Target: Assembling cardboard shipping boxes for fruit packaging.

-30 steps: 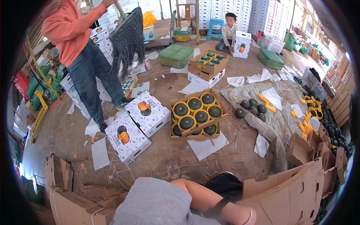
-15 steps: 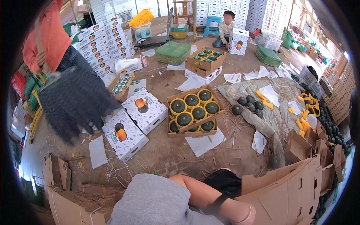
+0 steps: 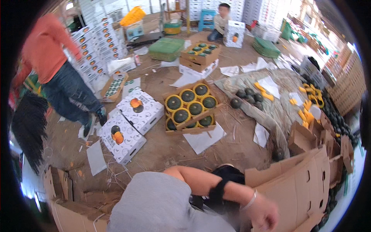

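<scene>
Hand [image 3: 263, 215]: one bare hand at the lower edge, blurred, fingers curled against the flat cardboard; whether it grips or only presses, I cannot tell. Which hand it is, I cannot tell either; no second hand shows.
Forearm [image 3: 208, 183]: bare, crossing from the grey sleeve [image 3: 158, 205] toward the right, with a black band [image 3: 219, 191] and a thin bracelet [image 3: 250, 201] at the wrist.
Cardboard [image 3: 305, 189]: a large unfolded brown box blank with slots, just at the hand, low right in the view, leaning over more brown boxes [image 3: 309, 137].
Open box [image 3: 190, 108]: beyond the arm, on the dirt floor, dark green squashes in yellow foam nets packed in rows.
White cartons [image 3: 131, 121]: two closed, printed ones, left of the open box, side by side.
Paper [image 3: 205, 140]: white sheet just in front of the open box.
Loose squashes [image 3: 247, 96]: on a grey cloth to the right, yellow nets [image 3: 309, 110] beside them.
Standing person [image 3: 58, 73]: far left, orange top, jeans.
Crouching person [image 3: 221, 21]: at the far end, by stacked white cartons.
</scene>
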`<state>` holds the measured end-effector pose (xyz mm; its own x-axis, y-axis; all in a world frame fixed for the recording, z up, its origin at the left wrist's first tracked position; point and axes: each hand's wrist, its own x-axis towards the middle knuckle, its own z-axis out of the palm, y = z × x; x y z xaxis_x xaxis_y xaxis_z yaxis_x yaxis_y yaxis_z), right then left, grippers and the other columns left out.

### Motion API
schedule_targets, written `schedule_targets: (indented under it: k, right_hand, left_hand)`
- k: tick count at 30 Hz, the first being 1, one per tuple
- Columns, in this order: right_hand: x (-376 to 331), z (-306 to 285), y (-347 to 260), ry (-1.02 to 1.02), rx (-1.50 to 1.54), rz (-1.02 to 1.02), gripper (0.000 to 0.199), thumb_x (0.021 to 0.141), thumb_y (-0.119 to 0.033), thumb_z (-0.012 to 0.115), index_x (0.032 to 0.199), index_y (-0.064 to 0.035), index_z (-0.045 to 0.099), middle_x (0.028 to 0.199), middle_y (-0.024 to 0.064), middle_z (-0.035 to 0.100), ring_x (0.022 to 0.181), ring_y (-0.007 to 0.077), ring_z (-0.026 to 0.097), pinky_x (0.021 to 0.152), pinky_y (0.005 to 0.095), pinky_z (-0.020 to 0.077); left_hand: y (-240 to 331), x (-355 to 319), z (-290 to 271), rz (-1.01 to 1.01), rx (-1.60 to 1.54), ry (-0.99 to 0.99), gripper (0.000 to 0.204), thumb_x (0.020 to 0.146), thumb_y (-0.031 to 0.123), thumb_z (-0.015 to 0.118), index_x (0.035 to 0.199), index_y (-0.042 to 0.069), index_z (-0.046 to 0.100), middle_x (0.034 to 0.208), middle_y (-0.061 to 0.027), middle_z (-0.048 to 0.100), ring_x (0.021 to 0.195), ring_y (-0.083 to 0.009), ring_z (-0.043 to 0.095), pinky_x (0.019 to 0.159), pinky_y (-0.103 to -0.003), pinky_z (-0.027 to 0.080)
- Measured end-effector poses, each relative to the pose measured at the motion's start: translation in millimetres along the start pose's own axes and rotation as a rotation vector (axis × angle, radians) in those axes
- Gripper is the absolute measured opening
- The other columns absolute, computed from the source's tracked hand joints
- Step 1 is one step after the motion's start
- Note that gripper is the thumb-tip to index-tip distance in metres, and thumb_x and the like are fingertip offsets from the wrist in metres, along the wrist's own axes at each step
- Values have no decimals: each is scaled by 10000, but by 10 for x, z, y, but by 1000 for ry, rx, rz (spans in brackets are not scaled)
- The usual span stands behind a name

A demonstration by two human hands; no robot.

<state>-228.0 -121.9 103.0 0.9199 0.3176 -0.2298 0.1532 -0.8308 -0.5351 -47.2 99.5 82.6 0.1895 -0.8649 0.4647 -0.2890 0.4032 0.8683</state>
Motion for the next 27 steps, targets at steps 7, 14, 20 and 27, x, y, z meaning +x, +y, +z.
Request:
schedule_targets:
  k: [7,14,20,27]
  right_hand:
    - [176,86,-128,292,-70,156,463,597,27,633,1054,-30,587,960,163,596,905,363,559,798,395,473]
    - [150,-185,-178,332,265,-59,447,803,-194,612,1207,-33,511,1251,133,514,1201,275,450,990,392,351]
    - [378,-6,965,1018,687,439,468,958,-274,342,1328,11,372,1341,124,410,1243,205,365,1026,305,278]
    - [568,72,1287,1206,981,-4,384,932,-372,405,1102,-41,498,1103,67,524,1074,178,448,957,323,324]
  left_hand:
    - [-91,-201,-1411,-186,-340,612,350,894,224,533,1207,83,468,1073,-35,555,1003,-132,533,855,-280,442]
    - [6,-306,-1651,-474,-358,680,655,850,310,550,1388,88,247,1245,-93,473,1067,-150,519,878,-302,462]
    - [-4,-79,-1306,-654,-551,422,508,846,259,501,1287,35,382,1257,-114,478,1047,-165,531,871,-313,454]
    - [-624,-522,-1563,-311,-97,748,350,892,304,512,1098,25,554,1210,-104,524,1052,-165,516,908,-335,408]
